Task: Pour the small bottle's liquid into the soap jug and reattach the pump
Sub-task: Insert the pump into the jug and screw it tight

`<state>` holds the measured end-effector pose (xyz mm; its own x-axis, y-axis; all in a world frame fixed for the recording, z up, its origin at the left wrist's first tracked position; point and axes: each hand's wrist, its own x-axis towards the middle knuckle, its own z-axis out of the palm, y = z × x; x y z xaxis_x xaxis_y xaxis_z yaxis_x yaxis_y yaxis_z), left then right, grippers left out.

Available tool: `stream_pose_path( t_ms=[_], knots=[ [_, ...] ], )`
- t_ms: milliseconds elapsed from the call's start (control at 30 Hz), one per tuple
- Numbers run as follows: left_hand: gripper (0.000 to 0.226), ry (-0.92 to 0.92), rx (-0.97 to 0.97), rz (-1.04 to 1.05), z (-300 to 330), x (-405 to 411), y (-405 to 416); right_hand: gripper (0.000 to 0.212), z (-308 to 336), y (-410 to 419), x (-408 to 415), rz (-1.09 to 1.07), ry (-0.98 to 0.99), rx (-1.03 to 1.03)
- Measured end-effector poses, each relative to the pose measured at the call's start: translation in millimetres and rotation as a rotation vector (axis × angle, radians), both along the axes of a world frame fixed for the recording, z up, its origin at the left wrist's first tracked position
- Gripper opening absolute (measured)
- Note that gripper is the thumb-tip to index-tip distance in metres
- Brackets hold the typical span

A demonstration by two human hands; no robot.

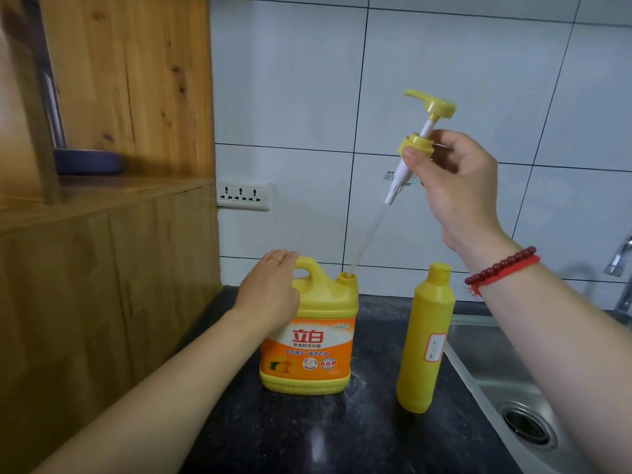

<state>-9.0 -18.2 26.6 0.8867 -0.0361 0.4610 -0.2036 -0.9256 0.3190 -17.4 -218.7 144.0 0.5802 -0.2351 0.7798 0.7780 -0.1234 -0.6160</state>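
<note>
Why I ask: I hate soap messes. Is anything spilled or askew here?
No spill shows. The pump is off the soap jug, tilted in the right hand, tube tip at the open neck. The small bottle stands capped.

Dark speckled countertop with yellow soap jug and small yellow bottle upright, near each other

Right hand holds pump above jug
</note>
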Motion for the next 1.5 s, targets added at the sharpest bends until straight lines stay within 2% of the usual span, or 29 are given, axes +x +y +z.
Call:
stream_pose_path(
  t_ms=[400, 833, 1033, 1500],
  knots=[
    [0.06, -0.033, -0.008, -0.001, -3.0, 2.4, 1.4, 0.016, -9.0, 17.6, 23.0, -0.044, 0.079, -0.122],
    [0.06, -0.058, -0.033, 0.006, -6.3, 5.6, 1.0, 0.017, -48.0, 28.2, 44.6, -0.038, 0.21, -0.242],
    [0.06, -0.071, -0.045, 0.011, -7.7, 6.2, 1.2, 0.029, -69.7, 29.9, 54.1, -0.039, 0.285, -0.285],
    [0.062, -0.079, -0.068, 0.025, -10.0, 7.2, -0.6, 0.033, -103.4, 30.2, 58.6, -0.059, 0.352, -0.344]
  ],
)
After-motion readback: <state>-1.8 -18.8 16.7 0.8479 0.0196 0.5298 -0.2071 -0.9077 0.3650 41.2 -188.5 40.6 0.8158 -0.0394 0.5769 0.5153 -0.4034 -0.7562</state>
